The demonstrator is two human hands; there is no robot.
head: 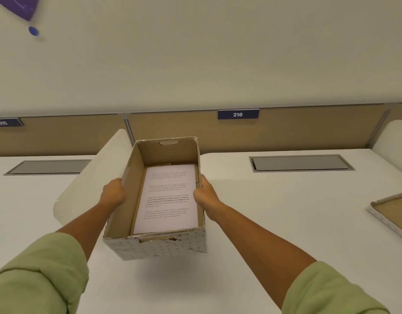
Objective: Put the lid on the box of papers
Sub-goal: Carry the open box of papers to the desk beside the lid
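Observation:
An open cardboard box (159, 245) with a dotted white outside sits in the middle of the view, slightly above the white desk with a shadow under it. Printed papers (168, 198) lie flat on its bottom. My left hand (112, 192) grips the box's left wall and my right hand (205, 196) grips its right wall. The lid (392, 211) lies upside down on the desk at the far right, partly cut off by the frame edge, well apart from both hands.
A white rounded divider (91, 182) stands left of the box, another (394, 137) at the far right. Grey cable hatches (302, 163) (48, 167) sit in the desk top. A tan partition with labels 216 (238, 114) and 215 runs behind.

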